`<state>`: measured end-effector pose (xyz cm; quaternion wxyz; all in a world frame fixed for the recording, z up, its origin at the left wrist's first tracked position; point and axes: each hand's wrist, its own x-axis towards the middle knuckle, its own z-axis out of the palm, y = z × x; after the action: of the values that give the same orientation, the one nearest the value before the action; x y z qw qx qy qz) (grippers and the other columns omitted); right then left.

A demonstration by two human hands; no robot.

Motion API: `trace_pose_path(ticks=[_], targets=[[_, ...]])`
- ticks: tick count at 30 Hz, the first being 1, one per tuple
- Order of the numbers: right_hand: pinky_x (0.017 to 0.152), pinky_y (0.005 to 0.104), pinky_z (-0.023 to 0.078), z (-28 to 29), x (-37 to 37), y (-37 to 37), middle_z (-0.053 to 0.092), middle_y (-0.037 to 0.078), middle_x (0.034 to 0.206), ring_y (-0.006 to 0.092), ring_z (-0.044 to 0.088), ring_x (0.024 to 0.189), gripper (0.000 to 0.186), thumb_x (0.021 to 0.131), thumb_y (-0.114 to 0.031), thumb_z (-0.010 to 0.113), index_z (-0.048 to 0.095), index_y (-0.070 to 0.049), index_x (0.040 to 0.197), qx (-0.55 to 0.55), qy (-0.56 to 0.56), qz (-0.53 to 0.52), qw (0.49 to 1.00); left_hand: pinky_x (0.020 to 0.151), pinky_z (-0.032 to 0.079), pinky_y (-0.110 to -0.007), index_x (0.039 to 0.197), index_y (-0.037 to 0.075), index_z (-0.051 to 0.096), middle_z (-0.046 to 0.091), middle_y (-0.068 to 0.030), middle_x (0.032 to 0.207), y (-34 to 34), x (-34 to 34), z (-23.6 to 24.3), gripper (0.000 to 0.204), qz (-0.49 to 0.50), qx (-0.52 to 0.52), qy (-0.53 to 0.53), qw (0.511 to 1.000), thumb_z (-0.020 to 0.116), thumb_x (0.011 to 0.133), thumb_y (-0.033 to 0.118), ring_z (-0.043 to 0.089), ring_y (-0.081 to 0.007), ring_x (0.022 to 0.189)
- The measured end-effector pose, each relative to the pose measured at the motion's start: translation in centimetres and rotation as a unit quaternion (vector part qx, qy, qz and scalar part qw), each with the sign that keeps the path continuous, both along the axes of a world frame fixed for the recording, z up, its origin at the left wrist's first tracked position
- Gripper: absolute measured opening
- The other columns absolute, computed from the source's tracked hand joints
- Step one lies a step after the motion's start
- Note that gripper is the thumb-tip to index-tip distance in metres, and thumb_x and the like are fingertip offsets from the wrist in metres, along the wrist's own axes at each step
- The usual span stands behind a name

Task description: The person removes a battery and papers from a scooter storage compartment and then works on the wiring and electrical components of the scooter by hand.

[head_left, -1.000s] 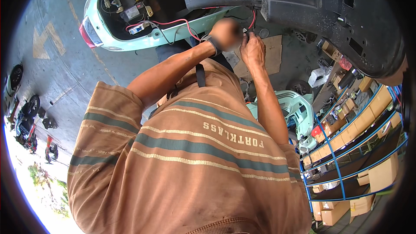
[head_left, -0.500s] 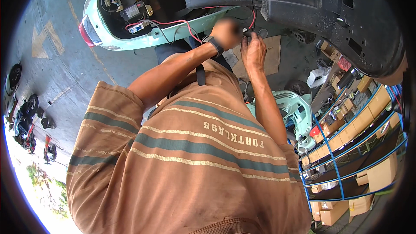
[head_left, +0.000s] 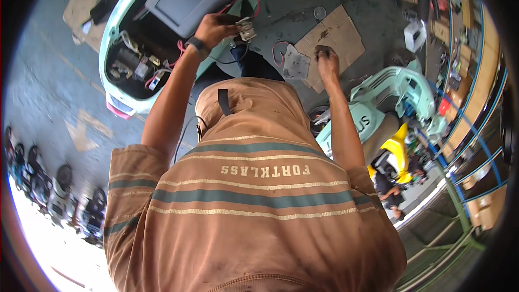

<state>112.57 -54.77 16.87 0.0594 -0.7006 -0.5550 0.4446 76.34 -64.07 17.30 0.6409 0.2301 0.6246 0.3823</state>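
My left hand [head_left: 214, 30], with a dark watch at the wrist, is closed on a small silvery metal part [head_left: 246, 28]. That part is held up beside the mint-green scooter body [head_left: 112, 43], near red cables [head_left: 180, 54] and a dark wire. Farther right, my right hand [head_left: 327, 65] is out over the cardboard sheet [head_left: 346, 35], its fingers closed. Something dark [head_left: 323, 50] shows at its fingertips, too small to name. Inside the open rear of the scooter, wiring and connectors [head_left: 141, 69] are visible beside a large grey panel [head_left: 184, 0].
On the floor lie a grey plate [head_left: 296, 64] and a ring [head_left: 319, 13]. To my right stand a mint-green scooter fairing [head_left: 397, 84], a yellow panel [head_left: 397, 148] and shelves of boxes [head_left: 476, 75]. Parked motorcycles [head_left: 62, 194] line the left; another person [head_left: 390, 199] is at lower right.
My hands have moved apart; before, they were together by the red cable. The silvery part now shows in my left hand. The view has shifted, and the black plastic part at upper right is gone.
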Motion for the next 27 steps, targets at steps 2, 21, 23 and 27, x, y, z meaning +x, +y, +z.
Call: trace_pose_path(ticks=[2,21,23,27], targets=[[0.063,0.0271,0.047,1.1,-0.6,-2.2,0.066,0.007,0.08,0.0107,0.061,0.073,0.024,0.089,-0.008,0.05,0.067,-0.001,0.105,0.032,0.022,0.037,0.999,0.076,0.052,-0.028,0.106,-0.004,0.07,0.072,-0.0079,0.092,0.4,-0.6,1.0,0.034,-0.052,0.005,0.075,0.996,0.074,0.082,0.019,0.065,-0.0143,0.081],[0.069,0.0331,0.053,-1.7,-3.9,-6.1,0.07,0.011,0.084,0.0197,0.069,0.072,0.02,0.098,-0.009,0.048,0.066,-0.001,0.102,-0.052,0.185,0.039,0.981,0.065,0.052,-0.029,0.106,0.003,0.069,0.07,-0.0055,0.092,2.4,4.9,1.4,0.03,0.047,-0.202,0.058,0.977,0.072,0.079,0.015,0.066,-0.0161,0.079],[0.07,0.0352,0.052,-2.8,-6.5,-4.7,0.069,0.012,0.082,0.0221,0.068,0.072,0.023,0.097,-0.014,0.048,0.067,-0.001,0.1,-0.045,0.18,0.071,0.98,0.061,0.047,-0.028,0.104,0.008,0.071,0.068,-0.001,0.089,2.0,4.1,0.6,0.029,0.045,-0.242,0.059,0.967,0.074,0.077,0.019,0.063,-0.0123,0.079],[0.069,0.0365,0.048,-5.6,-10.8,-1.4,0.065,0.013,0.073,0.0184,0.062,0.071,0.036,0.093,-0.03,0.055,0.069,0.002,0.09,-0.009,0.229,0.118,0.966,0.057,0.044,-0.027,0.1,0.007,0.071,0.067,-0.0008,0.085,2.8,3.5,0.9,0.029,-0.005,-0.262,0.101,0.96,0.077,0.076,0.023,0.061,-0.0106,0.071]])
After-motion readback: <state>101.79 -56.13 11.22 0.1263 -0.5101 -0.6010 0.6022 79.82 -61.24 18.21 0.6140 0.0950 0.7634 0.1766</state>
